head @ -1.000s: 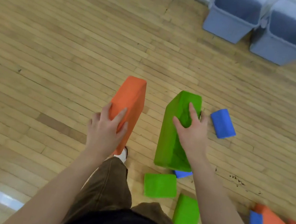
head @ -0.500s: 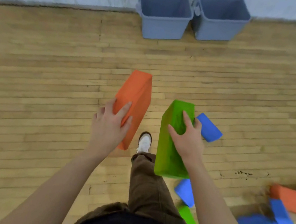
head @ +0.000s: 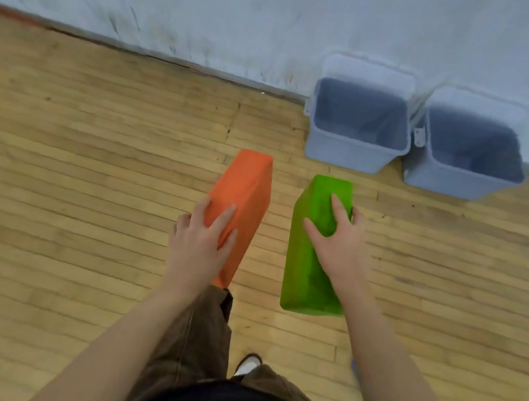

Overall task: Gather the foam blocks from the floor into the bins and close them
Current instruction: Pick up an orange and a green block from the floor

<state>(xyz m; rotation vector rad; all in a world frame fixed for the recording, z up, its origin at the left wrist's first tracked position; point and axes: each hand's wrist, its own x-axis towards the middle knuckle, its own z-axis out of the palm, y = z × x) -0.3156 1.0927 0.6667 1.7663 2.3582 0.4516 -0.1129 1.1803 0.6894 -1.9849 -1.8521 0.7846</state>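
Step in hand: carrying two foam blocks to the bins; judged an early stage, since both bins look empty.
Left hand (head: 198, 245): grips the orange block (head: 243, 197), fingers wrapped over its near end; block held off the floor (head: 70, 169), long axis pointing ahead.
Right hand (head: 339, 243): grips the green block (head: 309, 270), thumb and fingers spread across its upper face; also off the floor.
Left bin (head: 350, 155): stands at the floor's far edge against the wall (head: 218, 2), open, just beyond the blocks.
Right bin (head: 460, 182): just beside the left bin, open.
Recommendation: keep each block end-on to its bin mouth and lower before release; foam may bounce off a rim.
Risk: lids appear tilted back against the wall; avoid knocking them.
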